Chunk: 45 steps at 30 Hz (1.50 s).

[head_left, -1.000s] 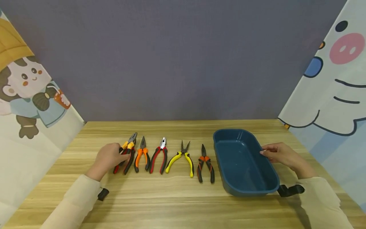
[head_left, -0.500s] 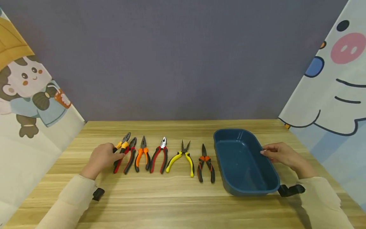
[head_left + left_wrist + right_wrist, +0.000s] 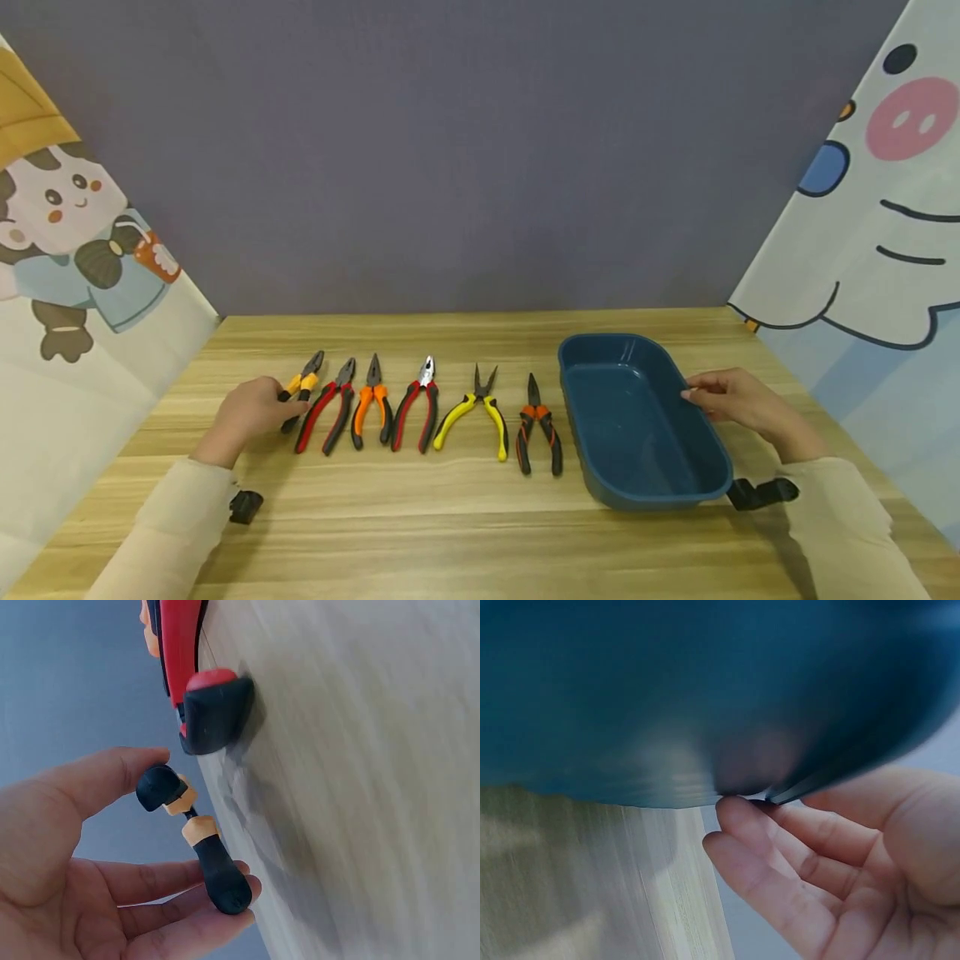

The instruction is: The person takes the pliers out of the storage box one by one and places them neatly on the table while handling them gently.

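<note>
At the left end of the row, my left hand [image 3: 251, 412] holds pliers with yellow-and-black handles [image 3: 306, 383]. The left wrist view shows the thumb on one black handle [image 3: 155, 787] and the fingers behind the other; whether these pliers touch the table cannot be told. Just right of them lie red-and-black pliers [image 3: 327, 408]. My right hand [image 3: 738, 407] pinches the right rim of a dark blue plastic tub [image 3: 652, 503] between thumb and fingers. From the right wrist, the tub's wall [image 3: 630, 712] hides part of the fingertips.
Further along the row lie orange-handled pliers [image 3: 372, 404], silver-headed red-and-black pliers [image 3: 417, 406], yellow long-nose pliers [image 3: 474, 407] with spread handles, and black-and-orange pliers [image 3: 537, 421] beside the tub. A grey panel [image 3: 480, 167] stands behind the wooden table [image 3: 450, 533].
My left hand has carried the yellow-and-black pliers leftward, off the red-and-black pliers they overlapped, which now show fully. The right hand and tub stay in place.
</note>
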Available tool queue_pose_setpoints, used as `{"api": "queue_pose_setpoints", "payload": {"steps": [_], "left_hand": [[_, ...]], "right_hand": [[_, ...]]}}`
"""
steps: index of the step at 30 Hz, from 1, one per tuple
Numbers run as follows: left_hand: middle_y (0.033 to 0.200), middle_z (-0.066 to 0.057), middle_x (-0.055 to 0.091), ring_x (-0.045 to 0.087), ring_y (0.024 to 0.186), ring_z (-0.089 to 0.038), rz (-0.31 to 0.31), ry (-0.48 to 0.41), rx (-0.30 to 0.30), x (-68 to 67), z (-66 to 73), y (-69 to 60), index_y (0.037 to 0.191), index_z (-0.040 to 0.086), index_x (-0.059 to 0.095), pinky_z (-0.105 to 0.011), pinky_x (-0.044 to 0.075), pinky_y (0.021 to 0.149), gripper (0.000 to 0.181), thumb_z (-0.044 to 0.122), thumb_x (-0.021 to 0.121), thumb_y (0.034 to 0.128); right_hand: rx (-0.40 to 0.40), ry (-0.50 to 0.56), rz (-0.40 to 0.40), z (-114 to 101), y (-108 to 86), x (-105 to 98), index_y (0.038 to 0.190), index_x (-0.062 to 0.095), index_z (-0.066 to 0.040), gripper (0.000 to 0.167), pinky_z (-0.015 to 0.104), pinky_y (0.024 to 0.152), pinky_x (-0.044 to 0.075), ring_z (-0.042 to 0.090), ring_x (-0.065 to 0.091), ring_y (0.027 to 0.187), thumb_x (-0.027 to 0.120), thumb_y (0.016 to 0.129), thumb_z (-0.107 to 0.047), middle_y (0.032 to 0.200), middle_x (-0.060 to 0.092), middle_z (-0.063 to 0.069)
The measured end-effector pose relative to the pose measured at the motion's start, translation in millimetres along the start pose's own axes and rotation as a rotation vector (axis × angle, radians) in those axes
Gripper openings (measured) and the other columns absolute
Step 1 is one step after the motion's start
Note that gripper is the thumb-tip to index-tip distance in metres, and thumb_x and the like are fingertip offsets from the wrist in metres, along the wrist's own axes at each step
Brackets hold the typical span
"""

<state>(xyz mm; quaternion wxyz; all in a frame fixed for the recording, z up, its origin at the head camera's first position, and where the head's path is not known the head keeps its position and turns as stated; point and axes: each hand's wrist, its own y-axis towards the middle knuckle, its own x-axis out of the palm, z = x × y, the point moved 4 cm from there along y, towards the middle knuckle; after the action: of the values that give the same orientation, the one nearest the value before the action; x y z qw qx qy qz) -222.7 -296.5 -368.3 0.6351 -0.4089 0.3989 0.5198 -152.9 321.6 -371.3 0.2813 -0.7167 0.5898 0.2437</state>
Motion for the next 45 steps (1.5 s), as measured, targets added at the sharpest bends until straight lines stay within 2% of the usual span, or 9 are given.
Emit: {"api": "queue_pose_setpoints", "payload": {"steps": [5, 11, 17, 22, 26, 29, 34, 42, 45], "left_hand": [[0.052, 0.004, 0.033, 0.032, 0.046, -0.011, -0.033, 0.017, -0.023, 0.4, -5.0, 1.4, 0.058, 0.014, 0.040, -0.026, 0.029, 0.046, 0.043, 0.037, 0.064, 0.0849], [0.055, 0.002, 0.034, 0.033, 0.049, -0.012, -0.066, 0.032, -0.048, 2.8, -8.2, -1.3, 0.060, 0.014, 0.040, -0.026, 0.029, 0.048, 0.042, 0.037, 0.065, 0.0843], [0.058, 0.000, 0.037, 0.036, 0.050, -0.014, -0.069, 0.036, -0.051, 1.3, -8.1, -3.2, 0.064, 0.011, 0.045, -0.027, 0.030, 0.048, 0.039, 0.037, 0.066, 0.0836], [0.062, -0.003, 0.044, 0.041, 0.054, -0.016, -0.078, 0.051, -0.050, 1.5, -10.2, -2.5, 0.076, 0.003, 0.056, -0.028, 0.032, 0.049, 0.034, 0.034, 0.067, 0.0832], [0.065, -0.004, 0.046, 0.043, 0.055, -0.017, -0.084, 0.059, -0.055, 2.5, -10.0, -3.7, 0.086, -0.001, 0.059, -0.029, 0.033, 0.049, 0.034, 0.032, 0.068, 0.0830], [0.067, -0.006, 0.049, 0.043, 0.057, -0.018, -0.079, 0.064, -0.058, 2.1, -9.8, -5.4, 0.092, -0.005, 0.061, -0.029, 0.033, 0.050, 0.039, 0.032, 0.069, 0.0821], [0.082, -0.014, 0.058, 0.046, 0.065, -0.022, -0.078, 0.075, -0.049, 0.3, -11.0, -6.4, 0.104, -0.012, 0.060, -0.033, 0.036, 0.057, 0.052, 0.032, 0.072, 0.0789], [0.082, -0.014, 0.059, 0.048, 0.068, -0.023, -0.122, 0.077, -0.047, 1.3, -11.6, -6.0, 0.104, -0.013, 0.059, -0.036, 0.040, 0.060, 0.054, 0.030, 0.075, 0.0765], [0.088, -0.019, 0.061, 0.051, 0.071, -0.025, -0.140, 0.075, -0.041, 0.7, -10.5, -7.6, 0.108, -0.016, 0.056, -0.040, 0.044, 0.064, 0.059, 0.029, 0.075, 0.0762]], "right_hand": [[0.006, -0.004, -0.001, 0.4, -0.8, 0.2, 0.127, 0.045, 0.019, 0.048, 0.038, 0.075, 0.054, 0.005, 0.057, 0.083, 0.053, 0.097, -0.017, 0.116, 0.059, 0.029], [0.004, 0.001, -0.004, -1.3, -1.8, 2.7, 0.127, 0.044, 0.020, 0.049, 0.041, 0.076, 0.054, 0.026, 0.063, 0.097, 0.052, 0.097, -0.018, 0.118, 0.057, 0.032], [0.004, -0.007, 0.000, -0.6, -0.7, 1.8, 0.127, 0.044, 0.020, 0.049, 0.040, 0.076, 0.054, 0.018, 0.062, 0.092, 0.053, 0.097, -0.018, 0.117, 0.058, 0.030], [-0.004, 0.001, -0.005, 0.3, 0.1, 1.8, 0.127, 0.044, 0.020, 0.048, 0.039, 0.076, 0.054, 0.031, 0.061, 0.101, 0.052, 0.097, -0.017, 0.120, 0.055, 0.033], [-0.006, 0.000, -0.008, 0.3, -0.2, 2.2, 0.126, 0.044, 0.020, 0.048, 0.040, 0.075, 0.054, 0.031, 0.061, 0.100, 0.052, 0.097, -0.017, 0.119, 0.056, 0.032], [0.004, 0.000, -0.007, -0.1, -0.1, 2.5, 0.127, 0.044, 0.019, 0.049, 0.039, 0.076, 0.054, 0.027, 0.061, 0.098, 0.052, 0.097, -0.019, 0.120, 0.055, 0.032], [0.003, 0.009, -0.013, -1.5, -0.1, 2.8, 0.129, 0.043, 0.019, 0.052, 0.039, 0.077, 0.054, 0.033, 0.060, 0.103, 0.052, 0.097, -0.021, 0.123, 0.053, 0.033], [0.004, 0.003, -0.021, -1.8, 1.3, 3.0, 0.129, 0.043, 0.018, 0.052, 0.040, 0.077, 0.054, 0.035, 0.059, 0.104, 0.052, 0.097, -0.022, 0.124, 0.053, 0.033], [0.004, 0.007, -0.028, -0.9, 2.7, 4.2, 0.129, 0.042, 0.018, 0.052, 0.040, 0.077, 0.054, 0.036, 0.059, 0.105, 0.052, 0.097, -0.022, 0.124, 0.053, 0.033]]}}
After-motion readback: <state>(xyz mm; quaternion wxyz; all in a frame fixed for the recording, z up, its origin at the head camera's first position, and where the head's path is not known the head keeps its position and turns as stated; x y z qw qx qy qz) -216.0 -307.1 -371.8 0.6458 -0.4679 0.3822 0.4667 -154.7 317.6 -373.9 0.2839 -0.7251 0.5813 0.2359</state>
